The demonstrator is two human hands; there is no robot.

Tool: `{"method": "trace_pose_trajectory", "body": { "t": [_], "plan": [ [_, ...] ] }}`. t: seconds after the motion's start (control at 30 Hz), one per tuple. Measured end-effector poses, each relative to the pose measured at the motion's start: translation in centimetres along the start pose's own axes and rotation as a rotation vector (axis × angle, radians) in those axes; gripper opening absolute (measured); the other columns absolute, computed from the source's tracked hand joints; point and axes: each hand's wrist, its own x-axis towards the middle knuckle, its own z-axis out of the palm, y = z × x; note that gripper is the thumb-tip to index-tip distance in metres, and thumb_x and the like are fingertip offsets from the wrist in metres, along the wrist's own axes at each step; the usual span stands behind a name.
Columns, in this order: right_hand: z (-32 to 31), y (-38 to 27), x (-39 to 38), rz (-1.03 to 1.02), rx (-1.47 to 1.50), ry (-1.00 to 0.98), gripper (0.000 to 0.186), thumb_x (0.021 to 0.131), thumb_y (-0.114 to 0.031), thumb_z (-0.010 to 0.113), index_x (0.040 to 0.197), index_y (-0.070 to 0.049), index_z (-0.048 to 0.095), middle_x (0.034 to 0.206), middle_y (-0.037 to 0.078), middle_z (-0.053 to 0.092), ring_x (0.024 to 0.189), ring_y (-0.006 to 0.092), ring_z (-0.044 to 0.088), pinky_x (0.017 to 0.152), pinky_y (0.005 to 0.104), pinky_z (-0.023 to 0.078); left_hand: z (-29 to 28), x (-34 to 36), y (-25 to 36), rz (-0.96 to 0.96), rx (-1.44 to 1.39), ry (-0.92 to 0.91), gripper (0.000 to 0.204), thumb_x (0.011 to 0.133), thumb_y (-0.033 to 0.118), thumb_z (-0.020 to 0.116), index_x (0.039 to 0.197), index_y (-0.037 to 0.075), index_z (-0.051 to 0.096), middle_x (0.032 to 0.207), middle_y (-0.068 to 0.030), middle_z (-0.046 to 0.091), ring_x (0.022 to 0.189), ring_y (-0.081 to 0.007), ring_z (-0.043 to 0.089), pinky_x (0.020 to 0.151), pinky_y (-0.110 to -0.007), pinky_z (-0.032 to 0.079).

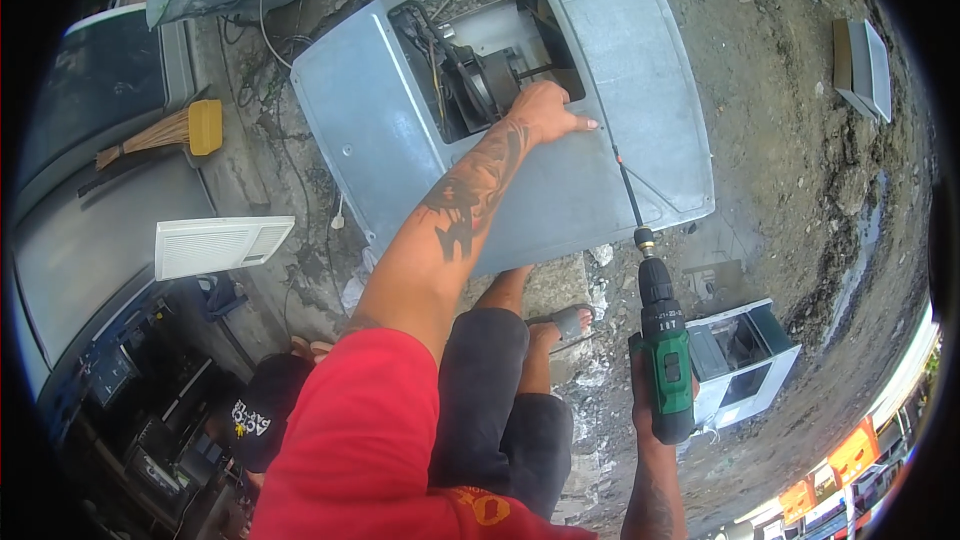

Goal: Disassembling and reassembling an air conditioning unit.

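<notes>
A large grey metal appliance cabinet (530,190) lies in front of me. Through its square opening, a motor-like round part (497,78) and wiring show inside. My left hand (546,112) is hooked over the opening's lower edge, thumb stretched out on the panel, the other fingers partly hidden. On the right, my right hand (642,395) is wrapped around a green and black cordless drill (668,370). The drill's long driver bit (632,193) points up at the panel, its tip at or near the surface just below my left thumb; contact is unclear.
Left: a straw broom (165,132), a white vented panel (225,242) and a person in a black cap (268,410). Right: a small open white-and-dark appliance (745,360) and a box-shaped white piece (865,70) on dirt ground. A cable (264,10) runs by the cabinet's upper left.
</notes>
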Motion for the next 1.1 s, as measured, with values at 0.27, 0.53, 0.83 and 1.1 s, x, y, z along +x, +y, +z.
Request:
{"method": "trace_pose_trajectory", "body": {
  "t": [0.27,0.53,0.83,1.1],
  "plan": [
    [0.7,0.1,1.2,-0.153,0.001,-0.017,0.015,0.080,-0.004,0.075,0.090,-0.001,0.065,0.082,0.010,0.064,0.069,0.0244,0.062,0.062,0.0336,0.049,-0.3,-3.0,-0.3,0.133,0.114,0.372,0.069,0.075,0.057,0.077,0.105,-0.003,0.060,0.098,-0.0209,0.064,0.096,-0.0339,0.064,0.085,-0.043,0.049],
    [-0.3,2.4,-1.9,-0.015,0.139,0.056,0.016,0.075,-0.005,0.076,0.086,-0.002,0.066,0.079,0.013,0.062,0.067,0.0306,0.062,0.059,0.0366,0.049,4.6,-11.3,0.2,-0.307,-1.025,0.270,0.026,0.102,0.026,0.049,0.099,0.003,0.061,0.070,-0.0023,0.055,0.060,-0.0123,0.049,0.055,-0.028,0.039],
    [-6.9,5.6,-12.0,-0.032,0.143,-0.009,0.036,0.077,-0.007,0.069,0.109,0.009,0.064,0.088,0.018,0.067,0.080,0.0288,0.069,0.075,0.0341,0.053,7.4,-23.2,-0.2,-0.448,-1.284,-0.044,0.017,0.096,0.003,0.047,0.107,0.000,0.060,0.077,-0.0039,0.059,0.069,-0.0121,0.054,0.061,-0.024,0.043],
    [-17.6,8.4,-22.6,-0.021,0.040,0.206,0.030,0.069,-0.017,0.082,0.091,-0.007,0.065,0.081,0.010,0.066,0.070,0.0293,0.065,0.063,0.0374,0.051,7.7,-30.9,3.7,-0.384,-1.160,-0.023,0.024,0.082,0.021,0.051,0.088,0.002,0.063,0.076,-0.0041,0.058,0.070,-0.0157,0.051,0.066,-0.029,0.041]
  ]
}}
